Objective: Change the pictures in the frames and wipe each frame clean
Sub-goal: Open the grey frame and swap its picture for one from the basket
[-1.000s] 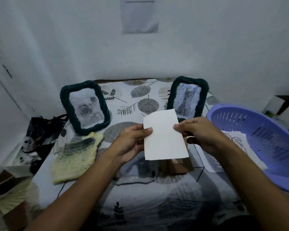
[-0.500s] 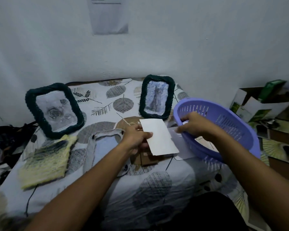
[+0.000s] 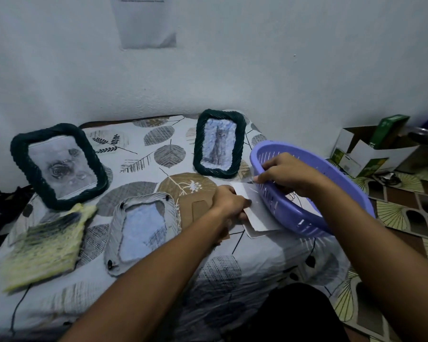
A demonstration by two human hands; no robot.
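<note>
My left hand (image 3: 229,202) pinches a blank white paper sheet (image 3: 260,213) by its near edge, low over the leaf-printed tablecloth (image 3: 143,149). My right hand (image 3: 286,172) curls over the rim of the tilted lilac plastic basket (image 3: 307,218), gripping it just beside the sheet. Behind my left hand lies a brown cardboard frame backing (image 3: 195,206), then an emptied grey woven frame (image 3: 140,228) lying flat. A yellow cloth (image 3: 45,245) sits further left. Two dark green woven frames stand upright behind: one with a rose picture (image 3: 57,165), one with a cat picture (image 3: 218,143).
</note>
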